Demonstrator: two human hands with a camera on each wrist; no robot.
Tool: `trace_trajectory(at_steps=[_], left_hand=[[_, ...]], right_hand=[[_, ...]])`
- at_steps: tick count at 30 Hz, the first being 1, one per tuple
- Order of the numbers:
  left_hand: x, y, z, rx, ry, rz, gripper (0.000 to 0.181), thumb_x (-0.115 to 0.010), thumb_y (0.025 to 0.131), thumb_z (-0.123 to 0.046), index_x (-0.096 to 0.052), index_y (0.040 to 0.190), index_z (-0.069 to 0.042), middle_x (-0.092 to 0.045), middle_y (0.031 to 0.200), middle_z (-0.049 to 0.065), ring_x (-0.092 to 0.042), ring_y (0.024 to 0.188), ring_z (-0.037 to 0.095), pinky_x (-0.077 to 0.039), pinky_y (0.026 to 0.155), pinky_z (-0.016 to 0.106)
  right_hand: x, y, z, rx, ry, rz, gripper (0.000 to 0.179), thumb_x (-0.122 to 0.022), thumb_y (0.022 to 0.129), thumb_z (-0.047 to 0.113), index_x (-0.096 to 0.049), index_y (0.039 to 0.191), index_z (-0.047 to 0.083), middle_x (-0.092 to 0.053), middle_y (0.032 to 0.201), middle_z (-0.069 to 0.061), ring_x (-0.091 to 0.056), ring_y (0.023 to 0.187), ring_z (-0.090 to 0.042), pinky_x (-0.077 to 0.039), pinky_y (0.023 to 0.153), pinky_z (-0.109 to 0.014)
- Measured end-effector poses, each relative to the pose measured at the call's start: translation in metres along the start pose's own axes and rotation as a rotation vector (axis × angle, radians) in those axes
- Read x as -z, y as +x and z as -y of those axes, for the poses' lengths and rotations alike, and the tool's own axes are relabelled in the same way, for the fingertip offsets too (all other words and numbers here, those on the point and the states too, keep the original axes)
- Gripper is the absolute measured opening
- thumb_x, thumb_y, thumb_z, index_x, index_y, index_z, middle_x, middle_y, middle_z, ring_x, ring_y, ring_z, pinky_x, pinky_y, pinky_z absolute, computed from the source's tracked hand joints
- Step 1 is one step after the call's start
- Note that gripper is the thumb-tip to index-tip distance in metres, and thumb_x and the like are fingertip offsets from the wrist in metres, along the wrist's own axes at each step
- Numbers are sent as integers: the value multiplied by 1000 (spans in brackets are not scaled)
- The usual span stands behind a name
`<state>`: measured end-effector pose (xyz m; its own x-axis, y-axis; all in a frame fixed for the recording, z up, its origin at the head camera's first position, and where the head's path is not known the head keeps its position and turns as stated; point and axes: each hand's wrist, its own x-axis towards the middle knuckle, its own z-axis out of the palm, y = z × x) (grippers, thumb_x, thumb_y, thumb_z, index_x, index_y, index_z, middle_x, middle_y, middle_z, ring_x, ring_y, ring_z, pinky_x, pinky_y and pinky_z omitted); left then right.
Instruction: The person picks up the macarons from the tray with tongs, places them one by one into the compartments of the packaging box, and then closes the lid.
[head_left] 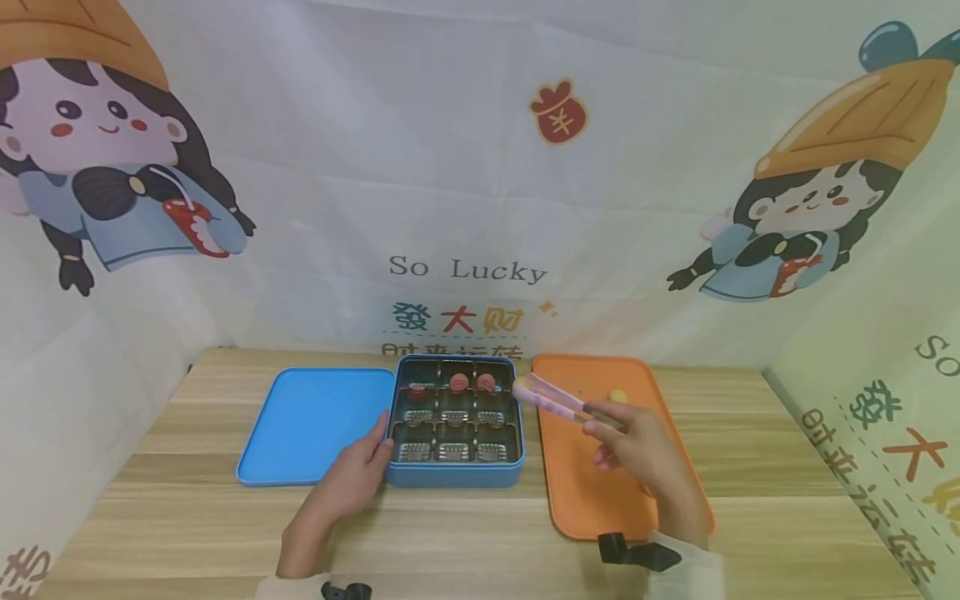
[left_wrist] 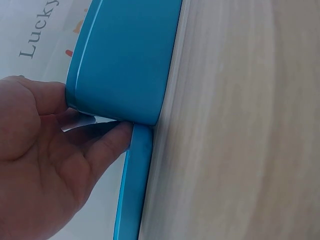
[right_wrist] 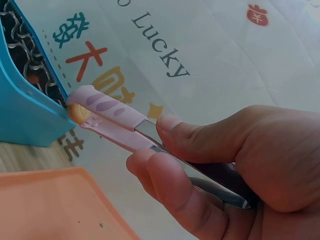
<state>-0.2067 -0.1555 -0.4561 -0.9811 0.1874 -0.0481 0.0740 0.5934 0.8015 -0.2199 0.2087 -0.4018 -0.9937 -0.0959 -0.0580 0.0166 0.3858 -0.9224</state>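
Note:
My right hand (head_left: 637,442) grips a pair of tongs (head_left: 555,400) with pink-white tips. Between those tips is a small round yellow piece (right_wrist: 79,114), beside the right rim of an open blue tin (head_left: 454,476). Inside the tin, a clear divided insert (head_left: 455,417) has reddish round pieces (head_left: 459,382) in its back part. My left hand (head_left: 356,475) holds the tin by its left side, thumb at the rim, another finger low by the edge of the blue lid (left_wrist: 134,185). The tin hides part of that hand's fingers.
The blue lid (head_left: 318,425) lies flat left of the tin. An orange tray (head_left: 592,483) lies to the right, under my right hand, with another yellow piece (head_left: 618,397) near its back. A printed cloth (head_left: 465,192) hangs behind the wooden table (head_left: 465,542).

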Motion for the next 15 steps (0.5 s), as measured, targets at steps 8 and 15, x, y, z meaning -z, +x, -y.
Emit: trace_trajectory(at_steps=[8, 15], left_hand=[[0, 0, 0, -5, 2, -6, 55, -31, 108, -17, -14, 154, 9, -20, 159, 26, -21, 147, 41, -24, 118, 55], [-1, 1, 1, 0, 2, -7, 55, -32, 108, -17, -14, 154, 9, -21, 158, 26, -22, 146, 41, -25, 118, 55]], right_hand=[[-3, 1, 0, 16, -2, 26, 41, -62, 96, 2, -54, 135, -10, -71, 89, -12, -62, 55, -12, -59, 53, -28], [-5, 1, 3, 35, -20, 26, 40, -63, 95, 2, -56, 133, -10, -72, 87, -12, -62, 55, -13, -59, 53, -28]])
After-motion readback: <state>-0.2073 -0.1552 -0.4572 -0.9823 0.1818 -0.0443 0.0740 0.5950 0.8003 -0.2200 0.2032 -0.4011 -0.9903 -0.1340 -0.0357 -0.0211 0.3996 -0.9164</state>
